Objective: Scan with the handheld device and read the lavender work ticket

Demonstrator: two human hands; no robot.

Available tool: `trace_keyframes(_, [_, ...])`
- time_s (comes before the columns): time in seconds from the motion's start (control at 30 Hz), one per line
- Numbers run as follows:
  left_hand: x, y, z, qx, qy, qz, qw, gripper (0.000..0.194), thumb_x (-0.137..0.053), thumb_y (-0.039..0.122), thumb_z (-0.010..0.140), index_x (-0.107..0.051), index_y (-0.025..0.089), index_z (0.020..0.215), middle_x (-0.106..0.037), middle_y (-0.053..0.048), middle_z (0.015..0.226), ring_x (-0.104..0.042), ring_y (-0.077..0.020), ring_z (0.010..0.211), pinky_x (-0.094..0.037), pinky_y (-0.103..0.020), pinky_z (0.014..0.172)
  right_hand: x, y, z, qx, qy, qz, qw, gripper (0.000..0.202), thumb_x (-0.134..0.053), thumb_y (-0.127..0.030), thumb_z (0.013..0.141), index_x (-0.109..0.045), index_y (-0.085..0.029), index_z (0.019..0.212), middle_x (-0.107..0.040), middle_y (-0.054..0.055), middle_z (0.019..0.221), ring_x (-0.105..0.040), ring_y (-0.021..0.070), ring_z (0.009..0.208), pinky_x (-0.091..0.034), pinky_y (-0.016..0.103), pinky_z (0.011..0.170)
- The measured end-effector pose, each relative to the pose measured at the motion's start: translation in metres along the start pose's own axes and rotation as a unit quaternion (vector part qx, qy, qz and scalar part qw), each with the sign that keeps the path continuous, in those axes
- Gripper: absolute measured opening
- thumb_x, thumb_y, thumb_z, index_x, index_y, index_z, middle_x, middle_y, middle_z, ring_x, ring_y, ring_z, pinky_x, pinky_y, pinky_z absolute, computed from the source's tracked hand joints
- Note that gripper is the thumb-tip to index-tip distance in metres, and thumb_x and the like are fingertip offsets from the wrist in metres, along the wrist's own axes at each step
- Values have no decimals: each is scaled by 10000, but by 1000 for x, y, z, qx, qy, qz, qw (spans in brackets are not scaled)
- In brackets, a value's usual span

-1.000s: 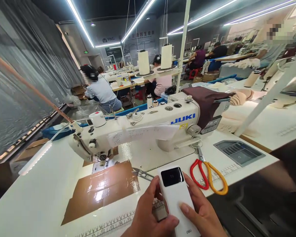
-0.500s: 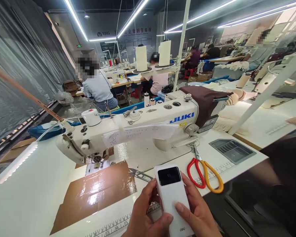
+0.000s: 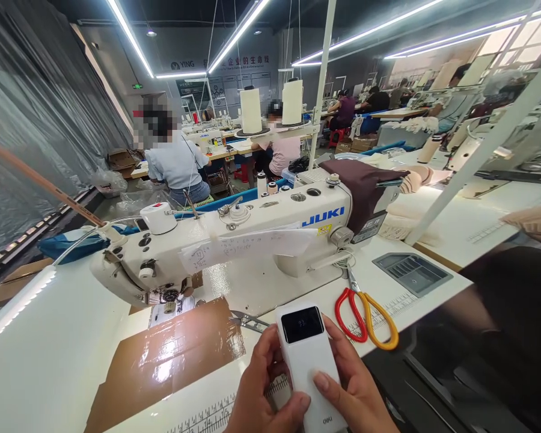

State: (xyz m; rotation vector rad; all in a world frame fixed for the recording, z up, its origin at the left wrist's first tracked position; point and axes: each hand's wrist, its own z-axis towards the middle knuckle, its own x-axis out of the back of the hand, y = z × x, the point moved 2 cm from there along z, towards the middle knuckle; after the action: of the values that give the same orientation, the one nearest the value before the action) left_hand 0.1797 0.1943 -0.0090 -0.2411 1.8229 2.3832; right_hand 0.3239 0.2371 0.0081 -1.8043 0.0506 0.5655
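Note:
Both hands grip a white power bank (image 3: 309,367) with a dark display that reads about 93 and "deli" at its lower end. My left hand (image 3: 264,388) wraps its left side, thumb low on the front. From the right, my right hand (image 3: 354,382) closes round it with the thumb lying across the front face. Just beyond the left fingers lie small thread snips (image 3: 250,320), partly hidden. Scissors (image 3: 365,313) with one red and one yellow handle rest on the table right of the power bank.
A JUKI sewing machine (image 3: 238,222) spans the white table, with paper notes (image 3: 247,246) on its arm. Brown cardboard (image 3: 171,361) covers the table at left. A grey tray (image 3: 412,272) is set in at right. A person's dark-clothed leg (image 3: 514,307) is close on the right.
The whole view has shifted slightly, so the machine and table appear further left. Both hands keep the same hold on the power bank.

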Motion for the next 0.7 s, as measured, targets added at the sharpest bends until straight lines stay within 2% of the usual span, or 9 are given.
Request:
trace_keyframes(0.2, [0, -2, -2, 5, 4, 4, 1000, 797, -647, 432, 843, -150, 319, 1455, -392, -140, 1439, -515, -289, 1218, -443, -400, 996, 1, 2, 1, -4, -14, 7, 1000, 943, -745, -482, 686, -220, -294, 1446, -396, 98, 1430, -554, 206, 1168, -492, 278, 962])
trace_keyframes(0.4, [1, 1, 0, 23, -2, 37, 999, 755, -622, 451, 853, -195, 287, 1453, -381, -129, 1460, -512, -275, 1220, -445, -395, 1005, 0, 4, 2, 5, -15, 4, 1000, 935, -727, -490, 702, -213, -291, 1457, -381, 105, 1440, -543, 215, 1187, -486, 299, 976])
trace_keyframes(0.53, [2, -1, 0, 4, 0, 73, 997, 749, -593, 474, 867, -207, 242, 1466, -404, -160, 1428, -544, -262, 1150, -478, -371, 941, 1, -1, 4, -4, -12, 24, 1000, 999, -746, -483, 679, -178, -274, 1474, -381, 118, 1439, -554, 227, 1171, -518, 304, 924])
trace_keyframes(0.6, [4, -3, -1, -11, 8, 96, 995, 708, -565, 481, 887, -206, 286, 1466, -425, -146, 1400, -567, -221, 1074, -495, -324, 868, 12, -10, 8, 4, 14, 20, 1000, 1040, -754, -486, 664, -152, -274, 1485, -388, 116, 1436, -554, 232, 1170, -537, 291, 871])
trace_keyframes(0.7, [8, -4, -3, -18, 28, 134, 990, 627, -519, 495, 910, -234, 346, 1448, -465, -123, 1351, -579, -181, 1012, -495, -270, 793, 43, -34, 21, 66, 89, -22, 994, 1028, -749, -500, 666, -168, -291, 1487, -422, 106, 1416, -581, 236, 1129, -552, 284, 806])
